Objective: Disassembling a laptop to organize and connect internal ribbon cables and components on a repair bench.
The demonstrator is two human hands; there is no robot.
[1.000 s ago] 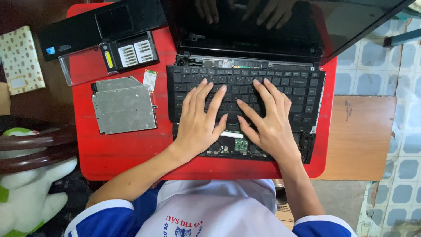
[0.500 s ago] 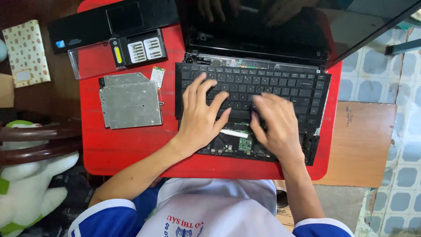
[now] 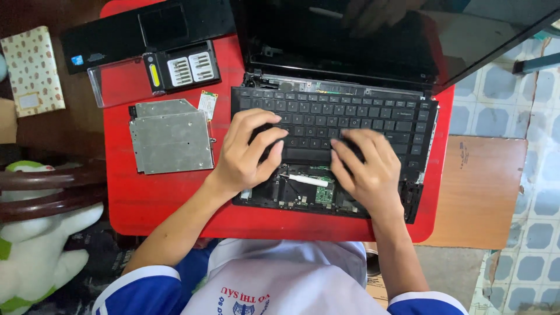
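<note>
Keyboard (image 3: 326, 125) sits in the opened laptop (image 3: 332, 146) on the red table (image 3: 169, 204), directly in front of the person. Its palm rest is off, so the circuit board (image 3: 324, 192) shows along the near edge, and both hands work at that exposed edge. The left hand (image 3: 248, 154) lies over the keyboard's lower left, fingers curled and pressing on the keys near the front edge; it looks to be steadying or gripping the keyboard's edge, though whether the fingertips hook under it cannot be told. The right hand (image 3: 364, 169) rests on the lower right, fingers bent down onto the front row, likewise pressing rather than closed around anything. With one hand at each side, the keyboard is held evenly.

The screen (image 3: 373, 41) leans back, dark, leaving the deck open to reach. Removed parts lie to the left, out of the hands' way: a grey drive (image 3: 170, 135) just beside the laptop, a small green card (image 3: 207, 105) above it, a bit case (image 3: 182, 69) with its clear lid open, and a black panel (image 3: 146, 29) at the table's far edge. A plush toy (image 3: 35, 256) sits off the table at lower left.
</note>
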